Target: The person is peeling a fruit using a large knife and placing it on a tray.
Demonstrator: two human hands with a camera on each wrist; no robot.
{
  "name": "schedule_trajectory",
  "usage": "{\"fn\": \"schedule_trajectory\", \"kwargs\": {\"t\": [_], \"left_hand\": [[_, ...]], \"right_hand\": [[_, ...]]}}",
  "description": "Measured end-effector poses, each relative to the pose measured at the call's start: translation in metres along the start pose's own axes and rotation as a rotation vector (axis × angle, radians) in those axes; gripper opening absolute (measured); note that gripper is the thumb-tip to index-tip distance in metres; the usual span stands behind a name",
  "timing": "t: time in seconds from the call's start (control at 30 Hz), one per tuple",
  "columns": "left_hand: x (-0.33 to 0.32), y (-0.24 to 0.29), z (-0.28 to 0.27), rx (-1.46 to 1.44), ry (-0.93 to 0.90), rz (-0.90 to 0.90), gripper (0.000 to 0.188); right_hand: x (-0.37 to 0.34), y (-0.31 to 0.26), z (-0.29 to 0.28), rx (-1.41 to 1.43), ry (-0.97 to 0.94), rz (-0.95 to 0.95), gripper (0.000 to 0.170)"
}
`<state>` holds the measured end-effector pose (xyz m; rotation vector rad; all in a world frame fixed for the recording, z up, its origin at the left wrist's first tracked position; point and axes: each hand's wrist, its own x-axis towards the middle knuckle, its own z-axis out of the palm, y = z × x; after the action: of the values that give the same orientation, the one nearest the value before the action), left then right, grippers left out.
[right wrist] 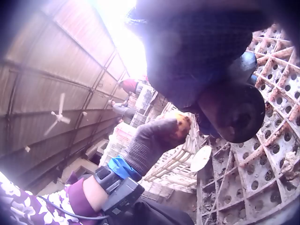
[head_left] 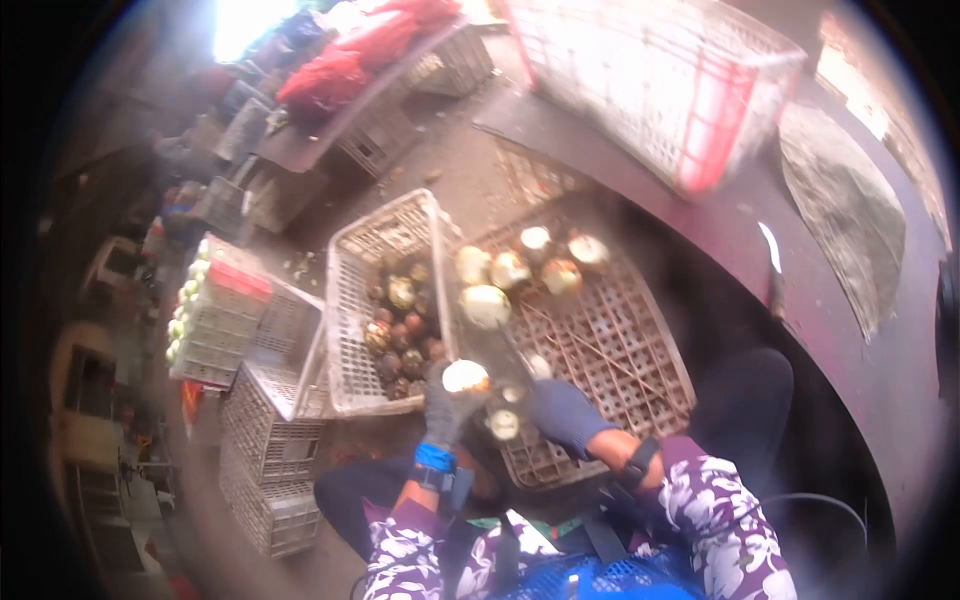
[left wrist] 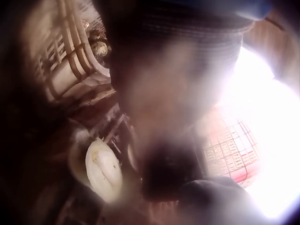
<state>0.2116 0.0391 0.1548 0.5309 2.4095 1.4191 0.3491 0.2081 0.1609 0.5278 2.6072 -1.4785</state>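
Observation:
My left hand [head_left: 452, 408], in a grey glove with a blue band at the wrist, holds a round root vegetable [head_left: 466, 376]. Its cut top is white, its side orange-brown. My right hand [head_left: 563, 412], in a dark blue glove, is just right of it over a flat crate [head_left: 625, 385]. A dark, round-ended handle [right wrist: 241, 115] protrudes from the right hand's grip; what it belongs to is hidden. Pale trimmed roots [head_left: 486, 306] sit at the flat crate's far left. Small cut pieces [head_left: 505, 425] lie below, between the hands.
A deep crate [head_left: 340, 330] of brown roots [head_left: 402, 345] stands left. Stacked crates [head_left: 265, 435] are beyond it. At right, a table [head_left: 740, 235] bears a white-bladed knife [head_left: 771, 265], a grey cloth [head_left: 840, 200] and a large red-and-white crate [head_left: 640, 90]. Red sacks [head_left: 340, 75] lie far back.

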Motion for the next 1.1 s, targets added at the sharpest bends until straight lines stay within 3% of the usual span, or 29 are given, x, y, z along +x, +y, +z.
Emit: {"fn": "schedule_trajectory", "kwargs": {"t": [0.03,0.07,0.1,0.13,0.17,0.2,0.3,0.33,0.4,0.57,0.6,0.67,0.73,0.77,0.8,0.87,0.93,1.1], "left_hand": [[-0.001,0.001,-0.005,-0.186,0.055,-0.021,0.077],[0.005,-0.001,-0.014,-0.162,0.086,-0.007,0.077],[0.007,0.003,-0.016,-0.333,0.118,-0.059,0.077],[0.008,0.008,-0.020,-0.234,0.122,-0.045,0.077],[0.009,0.014,-0.018,-0.455,0.081,-0.089,0.078],[0.014,-0.003,-0.017,-0.128,0.063,0.056,0.080],[0.002,0.012,0.004,-0.291,0.051,0.032,0.084],[0.003,0.001,0.012,-0.304,0.008,-0.045,0.086],[0.003,-0.007,0.022,-0.307,-0.014,0.015,0.092],[0.004,0.023,0.019,-0.054,-0.156,-0.044,0.089],[0.012,-0.032,0.037,0.224,0.000,0.172,0.084],[0.011,-0.014,0.031,0.295,-0.071,0.196,0.084],[0.016,0.024,0.019,0.290,-0.283,-0.039,0.087],[0.020,0.006,0.021,0.283,-0.222,0.075,0.090],[0.017,-0.016,0.023,0.279,-0.159,0.182,0.094],[0.007,0.000,0.019,0.060,-0.116,0.231,0.099],[0.015,-0.001,0.012,0.150,-0.243,0.281,0.103],[0.014,0.007,0.007,0.395,-0.233,0.352,0.090]], "right_hand": [[-0.002,-0.004,-0.003,0.115,-0.012,0.081,0.033],[-0.004,-0.009,-0.008,0.148,-0.007,0.117,0.033],[-0.004,-0.010,-0.009,0.110,-0.010,0.087,0.034],[-0.004,-0.008,-0.008,0.072,-0.013,0.074,0.034],[-0.003,-0.007,-0.007,0.061,-0.040,0.078,0.034],[-0.003,-0.007,-0.005,0.050,-0.067,0.094,0.034],[-0.019,-0.017,0.005,0.434,-0.203,0.202,0.031],[-0.016,-0.011,0.020,0.468,-0.143,0.075,0.017],[-0.026,-0.022,0.007,0.823,-0.240,0.293,0.015],[-0.024,-0.019,-0.008,0.897,-0.170,0.344,0.012],[-0.024,-0.019,-0.012,0.904,-0.159,0.353,0.012],[-0.023,-0.008,-0.007,0.824,-0.110,0.335,0.018],[-0.026,-0.008,-0.013,0.808,-0.157,0.313,0.018],[-0.027,-0.012,-0.014,0.821,-0.124,0.290,0.018],[-0.027,-0.016,-0.018,0.680,-0.119,0.236,0.019],[-0.025,-0.012,-0.021,0.250,-0.030,0.042,0.030],[-0.025,-0.016,-0.025,0.161,-0.092,0.041,0.032],[-0.026,-0.020,-0.023,0.063,-0.048,0.001,0.033]]}}
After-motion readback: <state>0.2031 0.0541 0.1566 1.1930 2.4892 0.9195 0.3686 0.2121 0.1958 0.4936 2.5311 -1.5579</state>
